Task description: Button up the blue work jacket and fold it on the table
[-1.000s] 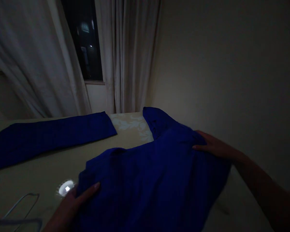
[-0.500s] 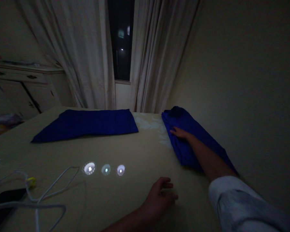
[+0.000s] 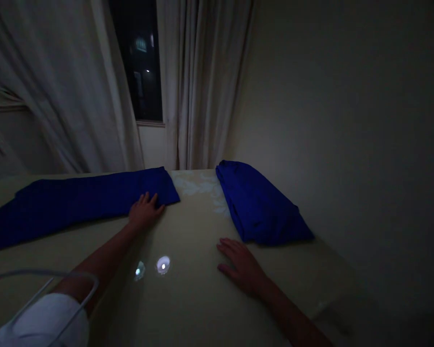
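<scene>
A long, flat piece of folded blue cloth lies across the left side of the table, perhaps a garment. My left hand rests at its near edge close to the right end, fingers spread and lying over the fabric. On the right, a second bundle of blue cloth sits folded and a bit rumpled beside the wall. Just in front of that bundle is my right hand, empty and palm down over the table, with the thumb apart from the fingers.
The pale table has a glossy cover with round light reflections. A white cable crosses the lower left, in front of my left forearm. Curtains and a dark window are beyond the far edge; a wall bounds the right side.
My right hand has let go of the right-hand cloth and drawn back toward me. My left hand has reached forward and left onto the other cloth. The view has turned to the right.
</scene>
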`<control>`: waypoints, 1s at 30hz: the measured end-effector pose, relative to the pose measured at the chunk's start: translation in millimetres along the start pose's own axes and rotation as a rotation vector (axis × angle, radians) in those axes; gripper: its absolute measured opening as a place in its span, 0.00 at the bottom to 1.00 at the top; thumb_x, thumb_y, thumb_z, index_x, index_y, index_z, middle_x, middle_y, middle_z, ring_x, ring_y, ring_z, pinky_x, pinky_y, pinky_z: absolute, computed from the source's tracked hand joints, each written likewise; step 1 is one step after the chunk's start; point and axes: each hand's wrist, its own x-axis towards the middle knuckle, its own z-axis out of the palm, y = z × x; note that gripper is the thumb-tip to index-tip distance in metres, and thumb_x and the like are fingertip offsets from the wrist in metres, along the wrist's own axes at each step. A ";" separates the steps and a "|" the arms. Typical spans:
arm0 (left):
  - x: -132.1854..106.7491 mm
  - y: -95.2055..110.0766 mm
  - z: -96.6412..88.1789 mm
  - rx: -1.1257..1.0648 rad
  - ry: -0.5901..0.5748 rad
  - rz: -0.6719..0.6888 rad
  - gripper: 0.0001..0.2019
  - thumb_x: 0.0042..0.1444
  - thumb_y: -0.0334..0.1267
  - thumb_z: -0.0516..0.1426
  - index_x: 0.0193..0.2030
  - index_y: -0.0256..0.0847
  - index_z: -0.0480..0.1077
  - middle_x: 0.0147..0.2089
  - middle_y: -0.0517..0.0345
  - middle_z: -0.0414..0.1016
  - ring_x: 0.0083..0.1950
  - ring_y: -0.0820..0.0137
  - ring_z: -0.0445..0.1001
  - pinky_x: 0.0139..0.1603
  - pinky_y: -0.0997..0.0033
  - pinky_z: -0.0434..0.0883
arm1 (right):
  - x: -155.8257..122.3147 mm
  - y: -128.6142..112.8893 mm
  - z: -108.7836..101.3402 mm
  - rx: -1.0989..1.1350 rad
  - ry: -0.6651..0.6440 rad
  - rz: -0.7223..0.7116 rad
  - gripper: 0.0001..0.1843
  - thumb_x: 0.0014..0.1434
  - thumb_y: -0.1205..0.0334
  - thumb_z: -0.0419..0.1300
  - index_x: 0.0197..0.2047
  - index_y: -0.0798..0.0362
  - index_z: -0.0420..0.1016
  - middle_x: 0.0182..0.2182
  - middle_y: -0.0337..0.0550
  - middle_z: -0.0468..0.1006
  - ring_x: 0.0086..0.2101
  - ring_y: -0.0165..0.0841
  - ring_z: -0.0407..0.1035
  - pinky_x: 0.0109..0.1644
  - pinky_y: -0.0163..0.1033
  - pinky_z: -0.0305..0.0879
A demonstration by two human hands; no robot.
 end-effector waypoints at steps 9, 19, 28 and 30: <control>-17.1 37.9 -59.1 0.037 -0.057 -0.032 0.26 0.72 0.46 0.41 0.57 0.34 0.76 0.49 0.29 0.81 0.49 0.43 0.82 0.48 0.51 0.74 | 13.3 6.2 -0.4 0.319 0.133 0.049 0.34 0.64 0.33 0.62 0.65 0.44 0.76 0.66 0.51 0.74 0.66 0.48 0.66 0.73 0.57 0.55; -77.5 -49.1 -81.2 -0.086 0.140 -0.323 0.35 0.67 0.54 0.50 0.69 0.24 0.61 0.67 0.23 0.70 0.67 0.35 0.70 0.62 0.41 0.70 | 89.9 22.6 -58.5 1.105 0.301 0.525 0.38 0.57 0.37 0.68 0.63 0.52 0.71 0.60 0.56 0.78 0.59 0.45 0.74 0.67 0.52 0.67; -52.2 -70.3 -74.1 -0.768 -0.098 -0.544 0.19 0.42 0.50 0.70 0.30 0.35 0.75 0.29 0.40 0.81 0.35 0.46 0.82 0.32 0.55 0.79 | 127.7 15.9 -47.7 0.395 0.250 0.335 0.38 0.47 0.72 0.70 0.62 0.54 0.69 0.56 0.53 0.80 0.56 0.47 0.75 0.65 0.51 0.68; -41.4 -55.7 -84.5 -0.845 -0.005 -0.474 0.17 0.44 0.47 0.70 0.33 0.36 0.77 0.29 0.47 0.82 0.32 0.54 0.82 0.32 0.60 0.79 | 135.9 15.0 -72.2 0.298 0.321 0.221 0.37 0.52 0.71 0.68 0.65 0.54 0.68 0.58 0.54 0.79 0.58 0.48 0.74 0.66 0.51 0.67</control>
